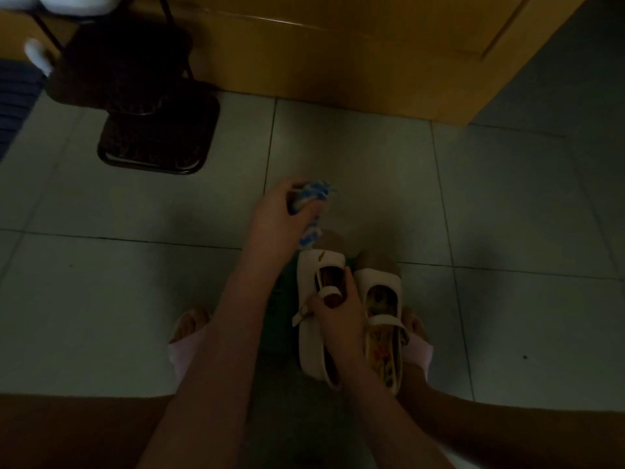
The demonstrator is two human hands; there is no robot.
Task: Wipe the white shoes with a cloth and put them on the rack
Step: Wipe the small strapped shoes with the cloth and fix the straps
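Dim frame, looking straight down.
- Nearest: both bare forearms come up from the bottom edge. 2 pink slippers on the person's feet, one at left [184, 350], one at right [421, 350], the right one partly hidden by the shoes.
- 2 white shoes [378, 282] held side by side, touching, toes pointing away, above the tiled floor [507, 214]. I can't tell whether the soles touch the floor.
- Right hand [338, 319] grips the pair from above. Its fingers are curled into the opening of the shoe on the left, thumb over that shoe's strap area. That strap [301, 316] hangs loose off the side. The other shoe's strap is closed across a patterned insole.
- A dark green patch sits just left of the shoes, too dark to identify.
- Left hand [277, 214] is just beyond the toes, fingers curled round a bunched blue-and-white cloth [313, 192]. A tail of the cloth hangs down to the toe of the shoe on the left, close to it or touching.
- Far, top left: dark metal rack [152, 137] with stacked shelves. Blurred white shapes [74, 3] sit at its top, possibly shoes.
- Behind the rack, across the top: yellow wooden door [338, 45].
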